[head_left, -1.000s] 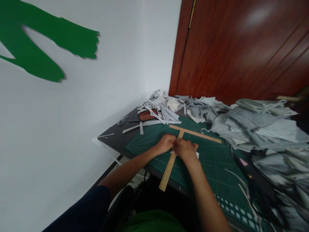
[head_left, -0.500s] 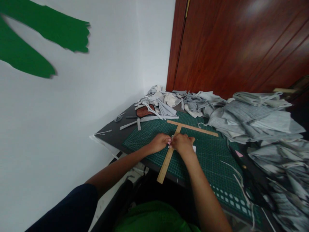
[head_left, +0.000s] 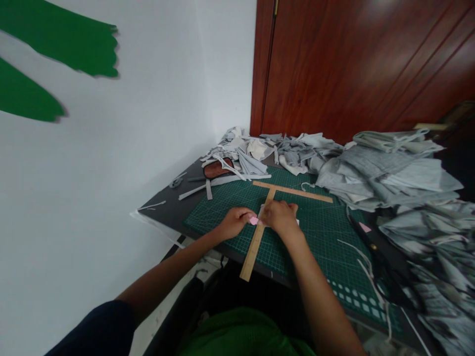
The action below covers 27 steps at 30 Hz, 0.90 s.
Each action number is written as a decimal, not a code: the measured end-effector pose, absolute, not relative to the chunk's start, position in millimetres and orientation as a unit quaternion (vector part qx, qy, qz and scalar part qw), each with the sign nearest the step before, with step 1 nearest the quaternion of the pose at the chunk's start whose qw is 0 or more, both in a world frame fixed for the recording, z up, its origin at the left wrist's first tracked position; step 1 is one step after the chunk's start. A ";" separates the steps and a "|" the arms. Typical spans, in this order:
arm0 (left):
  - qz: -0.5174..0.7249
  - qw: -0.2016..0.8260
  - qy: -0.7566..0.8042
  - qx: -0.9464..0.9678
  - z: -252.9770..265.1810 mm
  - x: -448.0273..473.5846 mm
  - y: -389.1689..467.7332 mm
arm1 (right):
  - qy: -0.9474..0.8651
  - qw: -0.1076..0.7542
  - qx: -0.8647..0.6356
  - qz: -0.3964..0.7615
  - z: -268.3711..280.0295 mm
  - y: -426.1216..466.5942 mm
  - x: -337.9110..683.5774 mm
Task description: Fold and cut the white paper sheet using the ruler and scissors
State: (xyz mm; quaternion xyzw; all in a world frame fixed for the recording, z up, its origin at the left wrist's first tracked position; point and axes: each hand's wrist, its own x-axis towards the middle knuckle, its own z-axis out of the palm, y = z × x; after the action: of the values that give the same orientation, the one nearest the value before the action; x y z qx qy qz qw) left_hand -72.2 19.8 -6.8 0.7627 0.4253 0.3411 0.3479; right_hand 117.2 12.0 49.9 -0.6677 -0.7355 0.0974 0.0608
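My left hand [head_left: 234, 221] is closed in a pinch on a small pink piece [head_left: 254, 220], just left of a wooden T-shaped ruler [head_left: 253, 253]. My right hand [head_left: 279, 215] bends down over the ruler's long arm, fingers drawn together and its fingertips close to the pink piece. What those fingers grip is hidden. A bit of white material [head_left: 261, 209] shows around and under the right hand. Beneath everything lies a green cutting mat [head_left: 315, 247] with grid lines.
Grey fabric [head_left: 371, 170] is piled at the back right, and scraps [head_left: 237, 143] lie at the back. A brown, dark-edged item [head_left: 218, 168] sits at the back left. Large black scissors [head_left: 389, 277] and another pink piece [head_left: 365, 227] lie on the right. A wall and wooden door stand behind.
My left hand has drawn slightly left, away from the right hand, and the pink piece now shows between them. The whole view has shifted a little.
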 end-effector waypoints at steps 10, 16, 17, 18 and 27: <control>0.366 0.320 0.487 0.726 -9.7 -42.4 65.1 | -0.778 0.156 -0.593 0.133 33.4 11.1 142.9; 0.318 0.398 0.484 0.712 -1.9 -23.3 111.9 | -0.780 0.181 -0.571 0.180 27.8 14.5 152.2; 0.315 0.411 0.489 0.702 -1.5 -19.6 120.5 | -0.781 0.186 -0.569 0.178 28.5 13.8 151.0; 0.311 0.424 0.494 0.692 -1.2 -16.1 128.6 | -0.780 0.192 -0.569 0.174 29.1 13.0 149.4; 0.336 0.459 0.439 0.696 0.4 -5.7 145.5 | -0.692 0.346 -0.507 0.381 16.6 40.3 180.5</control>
State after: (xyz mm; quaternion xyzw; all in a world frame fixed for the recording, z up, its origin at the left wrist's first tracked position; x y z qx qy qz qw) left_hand -5.7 145.5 0.4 0.6957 0.4387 0.3356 0.4593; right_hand 180.5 40.3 16.6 -0.5067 -0.6919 0.3807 0.3458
